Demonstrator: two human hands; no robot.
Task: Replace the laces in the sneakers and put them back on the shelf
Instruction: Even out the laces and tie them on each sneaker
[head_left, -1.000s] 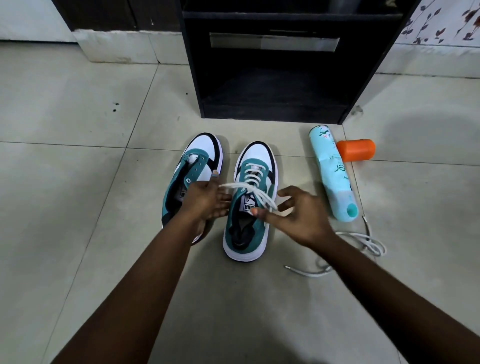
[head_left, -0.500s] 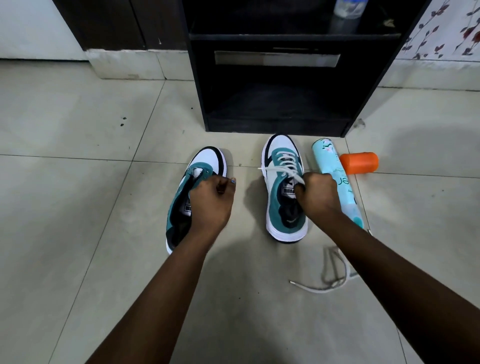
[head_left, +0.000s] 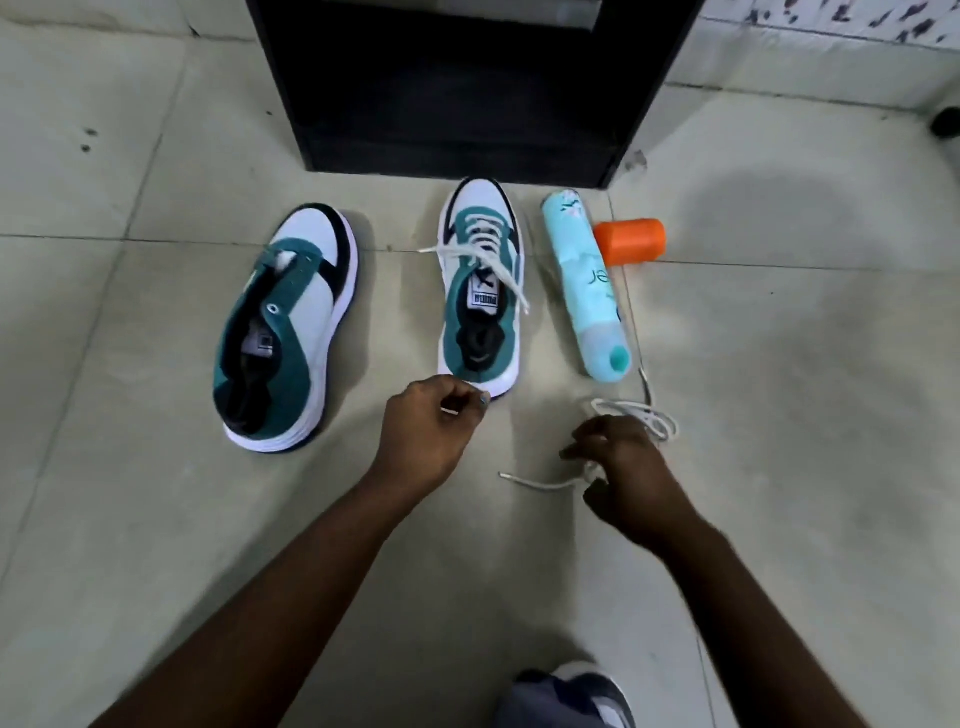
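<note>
two teal, white and black sneakers sit on the tiled floor (head_left: 130, 519) in front of a black shelf (head_left: 457, 88). the left sneaker (head_left: 291, 327) has no lace in its eyelets and lies angled, toe pointing up and a little to the right. the right sneaker (head_left: 480, 286) stands straighter, toe close to the foot of the shelf, and is laced with a white lace whose loose ends trail off to both sides of the tongue.

just right of that sneaker lies a pale turquoise spray can (head_left: 587, 280) on its side, cap end toward the person, and an orange cap (head_left: 629, 241) lies touching or nearly touching it near its far end.

a loose white lace (head_left: 644, 415) lies in a tangle on the floor near the can's cap end, one end trailing left toward the person.

the left hand (head_left: 431, 431) hovers just behind the heel of the right sneaker, fingers curled in with thumb and forefinger close together; whether they pinch anything i cannot tell. the right hand (head_left: 618, 467) is over the loose lace, fingers curled around part of it, the lace running out on both sides of the hand.

at the bottom edge a grey and white shoe tip (head_left: 571, 696) shows.
</note>
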